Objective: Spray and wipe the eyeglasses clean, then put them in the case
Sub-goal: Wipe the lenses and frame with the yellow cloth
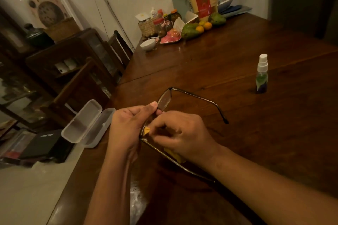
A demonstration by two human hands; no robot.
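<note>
Dim room, dark wooden table (237,133). Thin dark-rimmed eyeglasses (164,99) in both hands over it, temples open. Person's left hand (128,126) pinches frame by far lens; right hand (182,133) curled, pinching small yellow cloth (146,131) on near lens. Open frosted plastic case (86,122) just left of eyeglasses. Small clear spray bottle w/ white cap (262,74) upright, well apart, far right of eyeglasses.

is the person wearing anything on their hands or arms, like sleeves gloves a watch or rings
Nothing worn is visible. The left hand and right hand are bare: no gloves, and no rings on the fingers that show. The left forearm and right forearm are bare to the frame's edge, with no sleeve, watch or bracelet.
</note>
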